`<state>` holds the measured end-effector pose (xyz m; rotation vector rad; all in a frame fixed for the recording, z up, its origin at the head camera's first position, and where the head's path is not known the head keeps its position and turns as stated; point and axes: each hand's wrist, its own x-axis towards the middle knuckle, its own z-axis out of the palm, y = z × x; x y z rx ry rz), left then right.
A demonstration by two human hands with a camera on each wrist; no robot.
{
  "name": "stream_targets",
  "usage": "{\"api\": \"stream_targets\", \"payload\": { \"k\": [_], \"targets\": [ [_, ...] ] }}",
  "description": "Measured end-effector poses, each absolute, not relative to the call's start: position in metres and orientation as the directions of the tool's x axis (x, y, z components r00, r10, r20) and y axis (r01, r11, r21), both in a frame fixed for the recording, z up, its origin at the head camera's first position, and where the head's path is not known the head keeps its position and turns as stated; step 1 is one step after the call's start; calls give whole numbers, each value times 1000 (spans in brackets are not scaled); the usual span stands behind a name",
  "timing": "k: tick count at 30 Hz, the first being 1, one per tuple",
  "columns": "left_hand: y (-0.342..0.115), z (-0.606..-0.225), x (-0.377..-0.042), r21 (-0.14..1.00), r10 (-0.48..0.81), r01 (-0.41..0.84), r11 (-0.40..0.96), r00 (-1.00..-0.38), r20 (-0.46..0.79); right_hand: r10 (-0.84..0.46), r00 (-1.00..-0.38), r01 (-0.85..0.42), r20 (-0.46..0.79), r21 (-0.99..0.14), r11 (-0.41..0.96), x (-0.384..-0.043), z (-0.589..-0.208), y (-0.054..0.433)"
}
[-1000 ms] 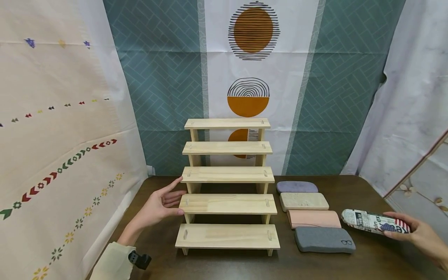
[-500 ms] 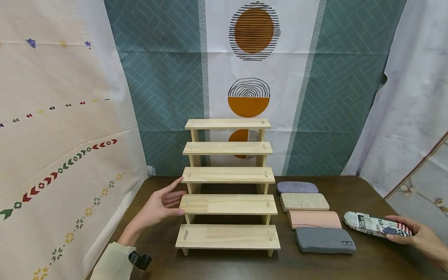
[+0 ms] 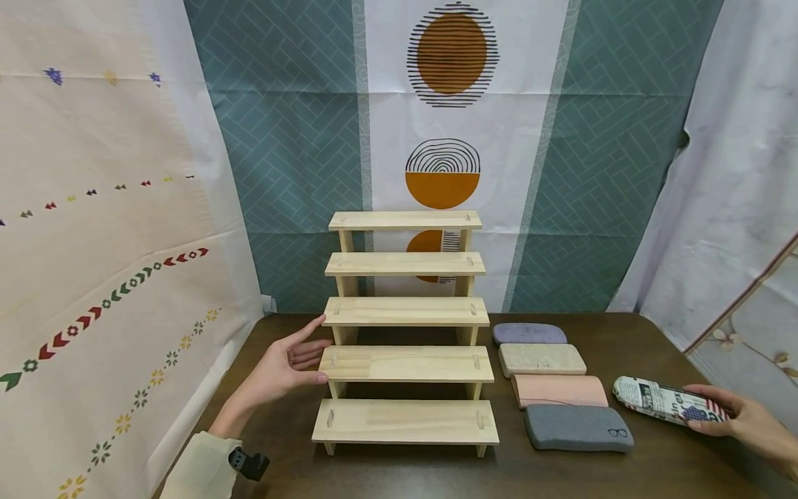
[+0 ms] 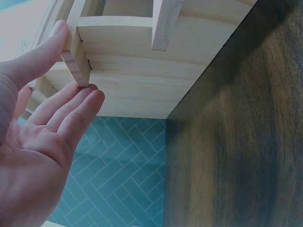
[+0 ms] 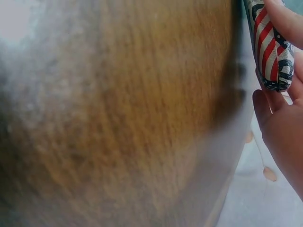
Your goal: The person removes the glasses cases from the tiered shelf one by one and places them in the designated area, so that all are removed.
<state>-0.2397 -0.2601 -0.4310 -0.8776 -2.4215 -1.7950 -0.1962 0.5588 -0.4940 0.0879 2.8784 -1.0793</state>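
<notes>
A five-tier wooden step rack (image 3: 408,363) stands in the middle of the table in the head view. My left hand (image 3: 283,367) is at its left side, thumb on the front of the second step's end and fingertips at its back edge. The left wrist view has that step end between thumb and fingers of the left hand (image 4: 52,118). At the far right, my right hand (image 3: 745,419) grips one end of a newspaper-print glasses case (image 3: 663,400). The case's flag-striped end (image 5: 272,52) lies between thumb and fingers in the right wrist view.
Right of the rack, several glasses cases lie in a column: purple (image 3: 530,333), cream (image 3: 542,359), pink (image 3: 559,391) and grey (image 3: 580,427). They rest on a dark wooden table (image 3: 399,478). Patterned cloths (image 3: 280,173) hang behind and at both sides.
The newspaper-print case and my right hand have shifted slightly to the right and down, away from the column of cases. My left hand and the rack stay where they were.
</notes>
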Motion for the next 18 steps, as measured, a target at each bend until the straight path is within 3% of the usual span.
{"api": "stream_targets", "payload": {
  "k": [18],
  "targets": [
    [-260, -431, -240, 885, 428, 425, 191, -847, 315, -7, -998, 39, -66, -676, 736, -198, -492, 556]
  ]
}}
